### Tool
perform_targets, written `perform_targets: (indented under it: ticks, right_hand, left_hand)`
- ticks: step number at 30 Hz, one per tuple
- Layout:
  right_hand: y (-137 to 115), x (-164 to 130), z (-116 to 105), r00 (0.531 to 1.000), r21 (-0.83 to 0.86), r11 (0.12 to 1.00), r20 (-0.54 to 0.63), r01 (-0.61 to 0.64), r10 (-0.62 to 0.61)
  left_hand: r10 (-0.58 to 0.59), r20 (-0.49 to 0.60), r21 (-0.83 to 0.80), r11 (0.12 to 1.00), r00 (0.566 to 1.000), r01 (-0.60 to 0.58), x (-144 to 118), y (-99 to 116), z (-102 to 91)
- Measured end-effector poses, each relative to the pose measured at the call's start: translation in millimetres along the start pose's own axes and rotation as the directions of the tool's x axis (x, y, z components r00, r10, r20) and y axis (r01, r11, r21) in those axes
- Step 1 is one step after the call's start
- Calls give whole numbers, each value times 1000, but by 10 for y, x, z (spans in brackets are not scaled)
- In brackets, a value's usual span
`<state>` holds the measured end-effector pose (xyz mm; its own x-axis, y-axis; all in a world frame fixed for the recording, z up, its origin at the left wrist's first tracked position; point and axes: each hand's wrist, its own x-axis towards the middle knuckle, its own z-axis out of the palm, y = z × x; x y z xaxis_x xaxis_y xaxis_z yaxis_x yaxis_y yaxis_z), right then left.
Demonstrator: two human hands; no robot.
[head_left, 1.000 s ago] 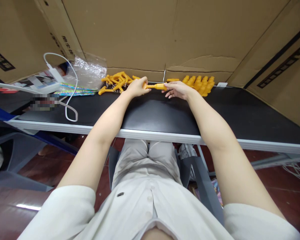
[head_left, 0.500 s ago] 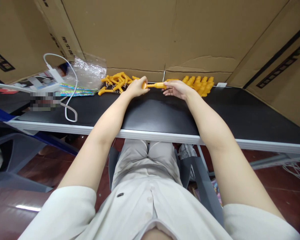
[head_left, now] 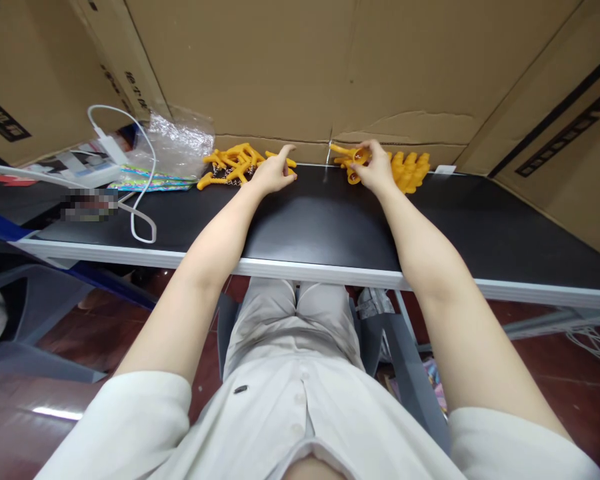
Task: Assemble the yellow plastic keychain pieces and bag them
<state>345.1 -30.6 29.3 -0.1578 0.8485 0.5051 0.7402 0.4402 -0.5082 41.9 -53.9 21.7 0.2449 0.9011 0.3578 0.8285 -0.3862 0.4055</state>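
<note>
Landmark: black table top (head_left: pixel 320 227), white front edge, cardboard wall (head_left: pixel 290 67) along its far side.
Left hand (head_left: pixel 274 175): resting on table near far edge, fingers loosely curled, index finger stretched out twd the cardboard wall. Cannot tell if it pinches anything; an orange piece (head_left: pixel 285 161) shows just beside its fingertips.
Right hand (head_left: pixel 375 167): raised at far edge of table, fingers pinched round an orange plastic part (head_left: pixel 353 157), round open end facing the camera, thin end pointing left.
Left pile (head_left: pixel 233 165): loose orange forked pieces w/ small metal springs, on table at far edge, just left of left hand.
Right row (head_left: pixel 407 170): orange pieces lined up side by side on table against the cardboard wall, just right of right hand; held part is touching or just in front of row, can't tell which.
Clear plastic bag (head_left: pixel 177 143): crumpled, on table's far left, beside left pile.
White cable (head_left: pixel 143 193): loops over left part of table, runs to a white charger block (head_left: pixel 111 148).
Colourful printed sheet (head_left: pixel 150 179): flat under the bag, left of pile.
Person: seated at table's front edge, light shirt, light trousers, both forearms stretched across table.
</note>
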Motion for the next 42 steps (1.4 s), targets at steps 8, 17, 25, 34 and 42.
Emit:
perform_targets:
  ticks: [8, 17, 25, 34, 42]
  right_hand:
    - [-194, -142, 192, 966, -381, 923, 251, 44, 58]
    - [-314, -173, 200, 912, -520, 854, 353, 6, 208]
    - [-530, -202, -55, 969, -612, 767, 6, -193, 249]
    - [-297, -159, -283, 856, -642, 650, -19, -406, 517]
    - [18, -70, -242, 859, -655, 648, -3, -388, 511]
  left_hand:
    - [37, 13, 20, 999, 999, -38, -32, 74, -1]
    - [72, 23, 31, 997, 997, -72, 8, 11, 43]
    - [59, 25, 43, 997, 998, -60, -5, 43, 27]
    - [86, 24, 57, 995, 996, -87, -1, 31, 34]
    - [78, 27, 48, 996, 997, -79, -13, 43, 22]
